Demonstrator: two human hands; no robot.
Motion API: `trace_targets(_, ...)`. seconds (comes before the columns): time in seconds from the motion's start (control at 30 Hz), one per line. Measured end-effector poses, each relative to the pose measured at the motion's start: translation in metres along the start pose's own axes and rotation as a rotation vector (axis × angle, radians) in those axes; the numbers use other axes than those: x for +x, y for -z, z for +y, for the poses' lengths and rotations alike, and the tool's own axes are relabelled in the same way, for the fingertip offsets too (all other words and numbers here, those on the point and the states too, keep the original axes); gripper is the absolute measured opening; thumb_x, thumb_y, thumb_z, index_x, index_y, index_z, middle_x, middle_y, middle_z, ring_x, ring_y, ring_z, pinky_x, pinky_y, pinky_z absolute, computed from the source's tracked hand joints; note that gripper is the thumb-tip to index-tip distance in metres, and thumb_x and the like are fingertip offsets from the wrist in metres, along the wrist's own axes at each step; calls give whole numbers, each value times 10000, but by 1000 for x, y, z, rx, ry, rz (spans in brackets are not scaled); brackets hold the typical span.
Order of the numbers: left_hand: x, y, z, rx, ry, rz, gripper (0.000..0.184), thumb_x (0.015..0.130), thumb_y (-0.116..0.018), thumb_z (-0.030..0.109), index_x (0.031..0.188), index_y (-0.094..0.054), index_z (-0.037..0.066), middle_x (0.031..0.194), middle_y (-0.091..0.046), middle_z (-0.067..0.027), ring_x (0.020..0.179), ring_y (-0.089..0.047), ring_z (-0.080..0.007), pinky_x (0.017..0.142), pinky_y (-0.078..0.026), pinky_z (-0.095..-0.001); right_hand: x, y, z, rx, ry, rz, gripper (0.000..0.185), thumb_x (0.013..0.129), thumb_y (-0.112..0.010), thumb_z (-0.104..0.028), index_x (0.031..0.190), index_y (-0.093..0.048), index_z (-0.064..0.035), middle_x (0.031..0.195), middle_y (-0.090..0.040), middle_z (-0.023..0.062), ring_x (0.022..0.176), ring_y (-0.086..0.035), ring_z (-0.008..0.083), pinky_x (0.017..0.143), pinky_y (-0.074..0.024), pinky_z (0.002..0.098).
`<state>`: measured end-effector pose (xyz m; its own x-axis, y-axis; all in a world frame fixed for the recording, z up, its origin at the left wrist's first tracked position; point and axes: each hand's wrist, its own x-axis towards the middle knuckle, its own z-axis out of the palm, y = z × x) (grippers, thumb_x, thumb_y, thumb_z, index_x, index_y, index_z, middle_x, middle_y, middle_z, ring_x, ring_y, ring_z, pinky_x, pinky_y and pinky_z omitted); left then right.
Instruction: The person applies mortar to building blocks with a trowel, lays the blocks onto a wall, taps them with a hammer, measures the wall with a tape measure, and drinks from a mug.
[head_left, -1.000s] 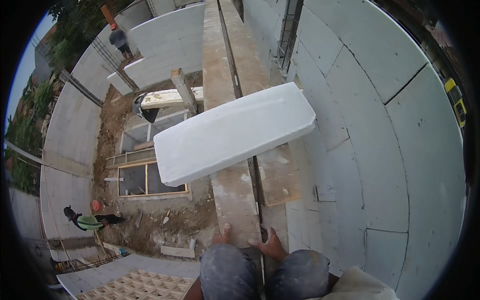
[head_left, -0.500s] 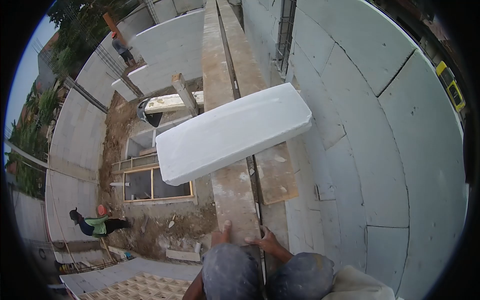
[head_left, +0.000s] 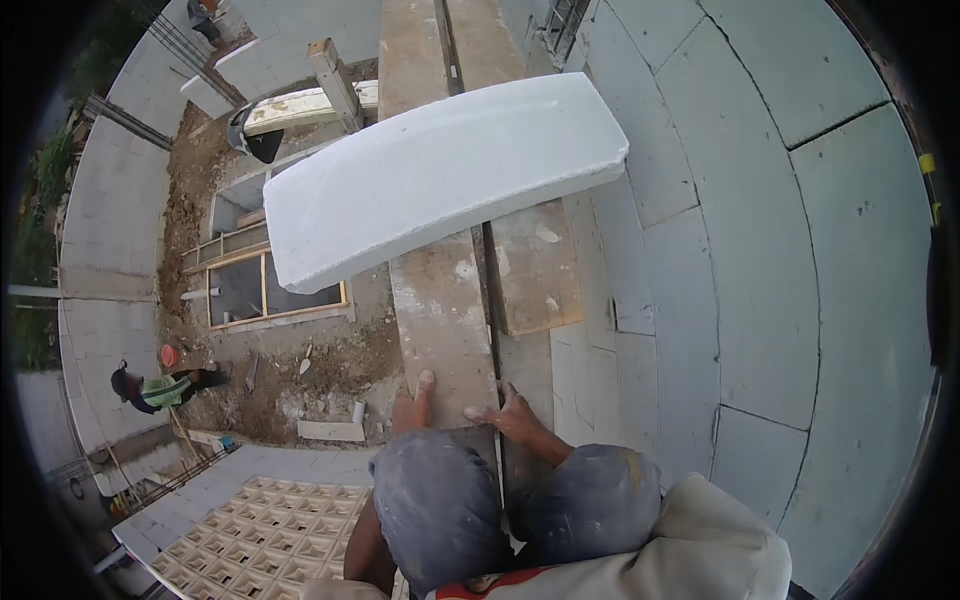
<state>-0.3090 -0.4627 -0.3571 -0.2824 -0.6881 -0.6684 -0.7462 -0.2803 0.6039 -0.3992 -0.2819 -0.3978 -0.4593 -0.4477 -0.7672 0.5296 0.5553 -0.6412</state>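
Note:
A white block (head_left: 450,175) lies slantwise across the wooden planks (head_left: 440,310), beyond my knees. My left hand (head_left: 413,402) is at the left edge of the near plank, its thumb on top and its other fingers mostly hidden. On the right, my right hand (head_left: 508,413) rests at the gap between the planks, thumb and forefinger spread and touching the wood. Neither hand touches the block.
A grey block wall (head_left: 740,250) rises at the right. Down at the left are a wood-framed pit (head_left: 265,285), an upright post (head_left: 335,85), a person in a green top (head_left: 165,390), and patterned blocks (head_left: 270,530). Another person (head_left: 205,22) stands far off.
The view has tilted down, so the block, planks and both hands appear higher in the frame, and more of my legs shows. Both hands stay on the planks.

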Motion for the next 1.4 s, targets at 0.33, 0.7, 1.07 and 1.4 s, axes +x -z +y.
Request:
trace_targets(0.33, 15, 1, -21, -58, -13, -152, 900, 932, -609, 716, 1256, -670, -122, 1138, -726, -274, 1051, -693, -361, 948, -509, -458, -6, 3, -7, 84, 30, -39, 996, 750, -930, -390, 1465, -448, 110, 1318, -651, 222, 1203, -652, 281, 1041, -509, 378)
trace_targets(0.7, 28, 11, -23, 124, 78, -208, 925, 941, -604, 706, 1384, -565, -105, 1297, -627, -366, 1245, -621, -458, 1061, -457, -502, -11, 13, -28, 46, -54, -149, 962, 826, -883, -413, 1465, -418, 138, 1306, -649, 285, 1255, -655, 343, 1032, -540, 407)
trace_targets(1.07, -35, 168, 68, -188, -295, -950, 847, 984, -629, 624, 1586, -422, 65, 1592, -464, -200, 1481, -429, -380, 1224, -324, -516, -123, 112, -158, 276, 423, -596, 560, 956, -746, -239, 1432, -593, 12, 1318, -701, 180, 1258, -657, 297, 1112, -485, 460)
trace_targets(1.4, -127, 175, 126, 931, -915, -874, 594, 985, -587, 540, 1374, -604, 91, 1389, -599, -164, 1290, -524, -392, 1145, -414, -469, -143, 60, -231, -427, 616, -1264, 386, 973, -742, -182, 1327, -715, -30, 1358, -687, 181, 1253, -648, 337, 1079, -475, 397)
